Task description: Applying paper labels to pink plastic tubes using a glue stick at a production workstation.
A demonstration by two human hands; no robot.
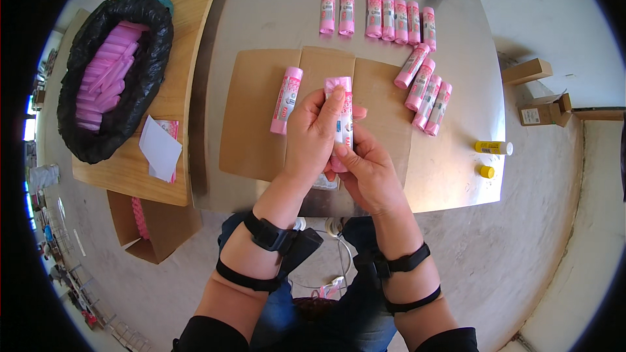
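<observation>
Left hand point(313, 133) and right hand point(368, 169) both grip one pink roll point(342, 114), held above cardboard point(251, 124) at table point(274, 13) front edge. Roll's long axis runs away from body, near vertical in view; left fingers wrap upper part, right fingers pinch lower end. Second roll point(287, 100) lies on cardboard just left of hands, parallel. More rolls point(424, 88) farther right and along back. Black bag point(140, 85) of pink rolls well left. Yellow glue stick point(493, 148) right.
</observation>
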